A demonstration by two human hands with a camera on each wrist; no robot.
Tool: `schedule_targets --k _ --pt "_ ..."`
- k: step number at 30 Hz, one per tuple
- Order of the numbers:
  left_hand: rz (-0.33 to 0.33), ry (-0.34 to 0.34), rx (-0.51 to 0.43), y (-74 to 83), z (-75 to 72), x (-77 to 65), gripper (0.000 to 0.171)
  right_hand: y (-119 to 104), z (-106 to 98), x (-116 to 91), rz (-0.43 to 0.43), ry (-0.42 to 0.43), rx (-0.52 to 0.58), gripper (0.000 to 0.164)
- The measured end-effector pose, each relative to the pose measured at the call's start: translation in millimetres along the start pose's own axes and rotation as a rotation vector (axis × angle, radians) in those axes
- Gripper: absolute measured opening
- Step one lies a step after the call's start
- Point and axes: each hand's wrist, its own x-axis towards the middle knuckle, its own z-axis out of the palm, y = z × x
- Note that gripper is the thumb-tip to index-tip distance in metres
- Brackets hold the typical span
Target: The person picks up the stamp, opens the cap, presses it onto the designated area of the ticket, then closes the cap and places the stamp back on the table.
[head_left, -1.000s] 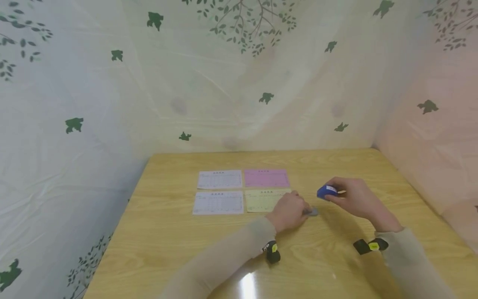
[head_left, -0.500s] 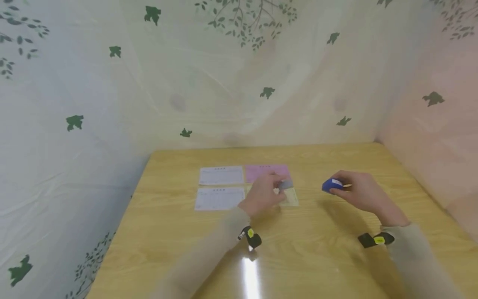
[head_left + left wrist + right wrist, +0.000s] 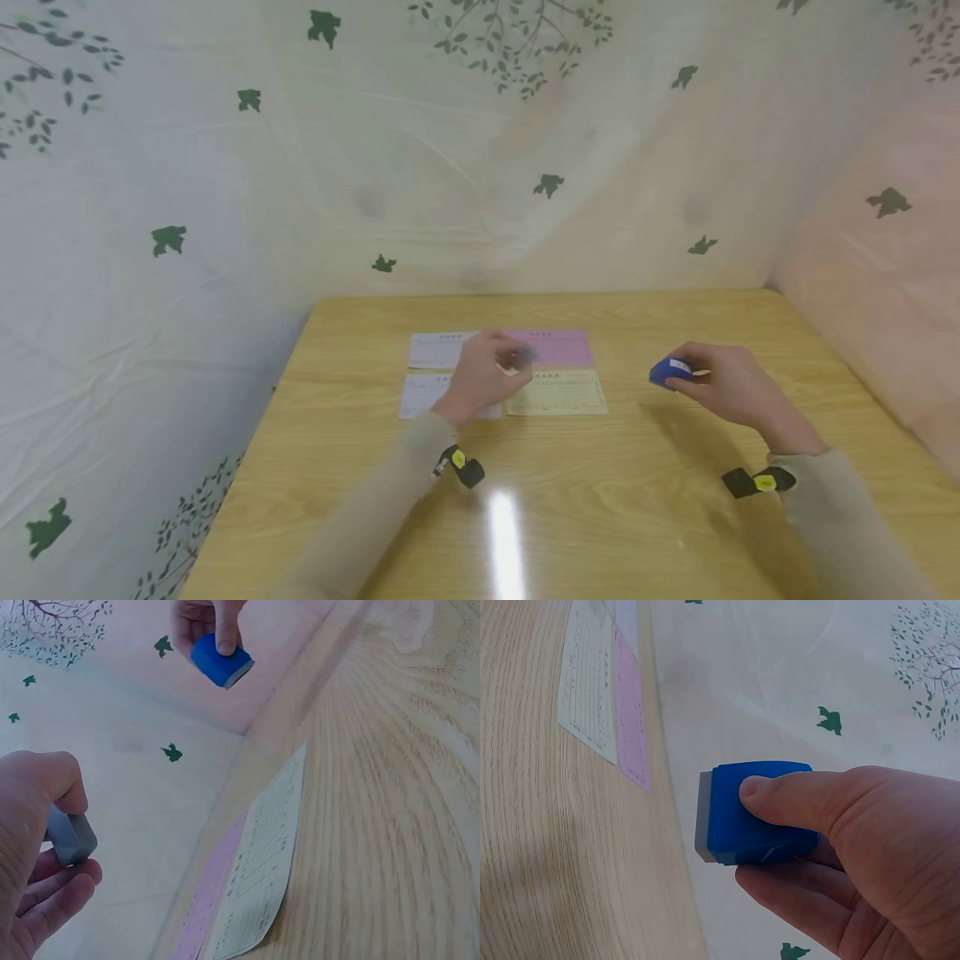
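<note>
My left hand (image 3: 480, 375) is over the paper forms, pinching a small grey stamp cap (image 3: 73, 838) between thumb and fingers. In the head view that cap is blurred and overlaps the pink form (image 3: 564, 347). To the right, my right hand (image 3: 726, 385) grips a blue stamp (image 3: 731, 825) above the table, its thumb on one flat face. The stamp's grey end (image 3: 703, 817) points away from the palm. A pale yellow form (image 3: 558, 395) lies in front of the pink one. Two white forms, a rear one (image 3: 431, 352) and a front one (image 3: 422, 398), are partly covered by my left hand.
The wood-grain table (image 3: 615, 500) runs back to a pale cloth wall (image 3: 465, 167) printed with green birds and branches. More cloth hangs at the left and right sides. A bright reflection (image 3: 506, 542) shows on the tabletop near the front.
My left hand has lifted the grey cap from the table beside the yellow form and carried it left over the forms. My right hand with the blue stamp has barely moved.
</note>
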Motion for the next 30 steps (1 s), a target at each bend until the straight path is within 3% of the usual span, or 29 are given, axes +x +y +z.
schedule_targets --k 6,15,23,30 --pt "-0.061 0.018 -0.010 -8.2 -16.5 -4.5 0.027 -0.9 1.2 2.0 -0.007 0.003 -0.008 0.019" --pt "-0.155 0.005 0.063 -18.5 -33.8 -13.4 0.028 -3.5 2.1 5.3 -0.014 0.009 -0.014 0.020" --pt "-0.133 0.019 0.046 -21.7 -41.3 -19.9 0.027 -4.4 4.5 8.5 -0.080 0.058 0.022 0.025" --pt "-0.130 0.021 0.002 -25.5 -41.8 -23.1 0.024 -6.6 8.4 11.1 -0.107 0.074 0.140 0.036"
